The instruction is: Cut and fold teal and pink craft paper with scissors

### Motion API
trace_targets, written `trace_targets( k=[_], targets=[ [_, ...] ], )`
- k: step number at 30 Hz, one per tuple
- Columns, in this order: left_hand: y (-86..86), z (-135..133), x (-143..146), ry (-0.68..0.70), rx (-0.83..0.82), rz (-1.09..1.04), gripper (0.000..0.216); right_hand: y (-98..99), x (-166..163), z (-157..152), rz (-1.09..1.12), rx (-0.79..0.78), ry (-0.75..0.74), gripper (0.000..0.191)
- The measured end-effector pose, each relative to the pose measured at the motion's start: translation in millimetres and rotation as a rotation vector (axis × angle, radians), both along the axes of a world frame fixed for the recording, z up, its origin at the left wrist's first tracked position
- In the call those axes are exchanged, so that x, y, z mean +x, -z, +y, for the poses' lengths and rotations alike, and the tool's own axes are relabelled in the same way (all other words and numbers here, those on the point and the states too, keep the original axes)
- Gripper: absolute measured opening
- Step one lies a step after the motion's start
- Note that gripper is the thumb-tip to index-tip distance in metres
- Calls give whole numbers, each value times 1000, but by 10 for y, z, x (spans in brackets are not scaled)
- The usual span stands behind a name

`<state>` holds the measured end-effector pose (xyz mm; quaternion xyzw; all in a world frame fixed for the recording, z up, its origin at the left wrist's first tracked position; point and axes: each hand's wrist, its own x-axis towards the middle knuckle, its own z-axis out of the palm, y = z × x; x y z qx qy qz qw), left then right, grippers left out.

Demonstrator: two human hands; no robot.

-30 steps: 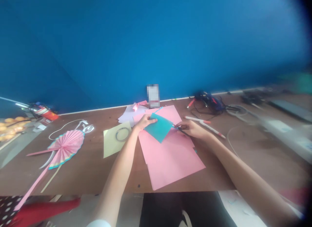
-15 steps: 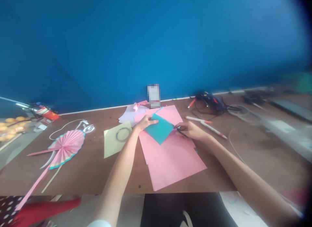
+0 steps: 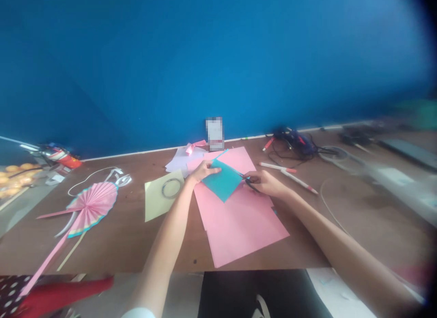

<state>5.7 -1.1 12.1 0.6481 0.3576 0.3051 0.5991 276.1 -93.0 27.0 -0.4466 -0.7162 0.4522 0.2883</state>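
Observation:
A teal sheet of paper (image 3: 223, 183) is pinched at its left corner by my left hand (image 3: 204, 171), thumb on top. My right hand (image 3: 264, 182) is closed round dark-handled scissors (image 3: 251, 185). Their blades lie along the upper right edge of the teal paper, where a narrow strip (image 3: 221, 154) sticks up at the top corner. Under both hands lie pink sheets (image 3: 244, 231), one over another. Left of my left forearm is a pale yellow sheet (image 3: 155, 197) with a dark ring (image 3: 171, 188) on it.
A pleated pink fan (image 3: 97, 202) and a white tape roll (image 3: 124, 180) lie on the left. Behind the papers are lilac sheets (image 3: 175, 161) and a pixelated upright object (image 3: 215, 133) against the wall. Markers (image 3: 300, 181) and a dark tangle of cables (image 3: 295, 142) lie to the right.
The scissor handles in my right hand have shifted slightly and the blades now show more along the paper's edge. My left hand keeps its hold on the teal paper.

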Motion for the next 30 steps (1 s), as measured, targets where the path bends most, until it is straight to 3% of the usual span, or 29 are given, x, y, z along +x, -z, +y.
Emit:
trace_targets(
  k=[23, 30],
  targets=[
    [39, 24, -18, 10, 2, 29, 41, 58, 23, 17, -41, 74, 12, 42],
    [44, 30, -16, 9, -4, 31, 40, 86, 37, 21, 5, 34, -7, 47]
  ],
)
